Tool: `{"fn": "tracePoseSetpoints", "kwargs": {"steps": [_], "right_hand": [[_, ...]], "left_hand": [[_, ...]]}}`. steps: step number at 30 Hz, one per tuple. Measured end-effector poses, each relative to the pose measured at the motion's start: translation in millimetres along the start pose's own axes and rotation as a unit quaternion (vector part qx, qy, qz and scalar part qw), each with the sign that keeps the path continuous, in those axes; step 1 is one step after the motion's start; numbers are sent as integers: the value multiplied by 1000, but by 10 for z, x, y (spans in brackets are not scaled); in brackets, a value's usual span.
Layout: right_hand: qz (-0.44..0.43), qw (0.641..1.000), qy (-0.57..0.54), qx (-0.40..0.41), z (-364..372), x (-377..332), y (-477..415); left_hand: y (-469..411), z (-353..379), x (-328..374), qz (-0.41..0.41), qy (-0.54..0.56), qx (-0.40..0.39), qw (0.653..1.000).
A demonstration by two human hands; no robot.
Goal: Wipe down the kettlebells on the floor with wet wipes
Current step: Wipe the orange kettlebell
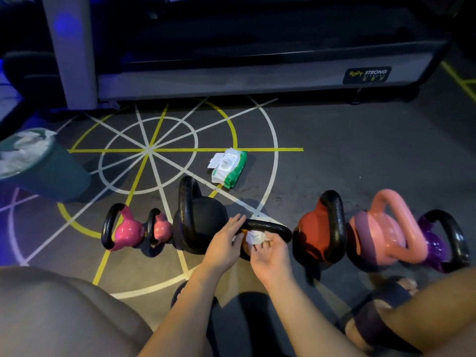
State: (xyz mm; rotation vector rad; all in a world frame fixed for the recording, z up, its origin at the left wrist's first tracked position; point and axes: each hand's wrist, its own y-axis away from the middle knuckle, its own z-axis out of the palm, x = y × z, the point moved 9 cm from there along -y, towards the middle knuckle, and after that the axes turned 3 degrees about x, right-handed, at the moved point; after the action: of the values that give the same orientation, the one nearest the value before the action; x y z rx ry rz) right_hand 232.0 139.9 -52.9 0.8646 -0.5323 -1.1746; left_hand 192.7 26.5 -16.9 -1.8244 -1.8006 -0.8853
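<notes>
Bare forearms [180,305] in shot, and a dark sandal [389,297] on the right foot (two broad straps, toes showing).

Low in the middle of the frame, the left hand [223,244] rests straight fingers on a black kettlebell handle [273,228]. The right hand [270,257] pinches a crumpled wet wipe [255,237] against it. More kettlebells line the floor [334,150]: a large black kettlebell [203,217] just left, a red kettlebell [311,228] just right. An open wipes pack [229,168] lies beyond them at centre.
</notes>
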Motion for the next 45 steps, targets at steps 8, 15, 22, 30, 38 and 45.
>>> {"fn": "tracePoseSetpoints", "kwargs": {"steps": [8, 15, 22, 30, 38, 45], "right_hand": [[-187, 903, 363, 135, -169, -614, -93], [-71, 970, 224, 58, 214, -700, -410], [-110, 943, 312, 28, -138, -289, -170], [-101, 971, 217, -18, 179, -902, -158], [-100, 935, 339, 25, -102, -560, -86], [-105, 967, 233, -5, 71, -737, -159]], "left_hand": [[-85, -123, 40, 23, -11, 41, 999], [122, 196, 140, -24, -50, 57, 997], [170, 211, 57, -56, 40, 63, 996], [221, 268, -36, -118, 50, 58, 990], [251, 263, -266, -188, 78, 66, 977], [297, 310, -230, -197, 106, 55, 973]]}}
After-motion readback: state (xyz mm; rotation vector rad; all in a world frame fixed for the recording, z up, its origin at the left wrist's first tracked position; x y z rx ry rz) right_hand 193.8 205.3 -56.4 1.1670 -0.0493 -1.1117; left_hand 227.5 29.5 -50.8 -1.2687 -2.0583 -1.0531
